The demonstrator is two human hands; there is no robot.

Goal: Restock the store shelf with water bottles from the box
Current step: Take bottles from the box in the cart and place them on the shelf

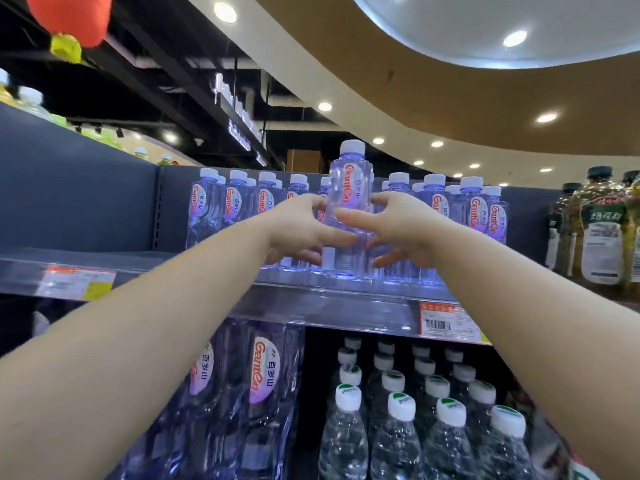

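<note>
A clear water bottle point(349, 202) with a white cap and a red-lettered label stands upright at the front edge of the upper shelf point(311, 306), in the gap between two groups of matching bottles. Your left hand point(304, 230) meets it from the left, thumb across its front and fingers curled toward its lower body. Your right hand point(394, 226) meets it from the right, thumb lying over the front and fingers wrapped low around its side; both hands thus clasp the same bottle, their thumbs nearly touching. Whether its base rests on the shelf or is just above it cannot be told. The row of matching bottles point(242, 202) lines the shelf behind and to either side. A red price tag point(446, 322) sits on the shelf rail below right. Beneath the shelf, larger bottles of the same brand point(266, 375) stand at left, and clear bottles with green-marked white caps point(398, 410) fill the right. Yellowish bottles with dark caps point(599, 230) stand at far right.
</note>
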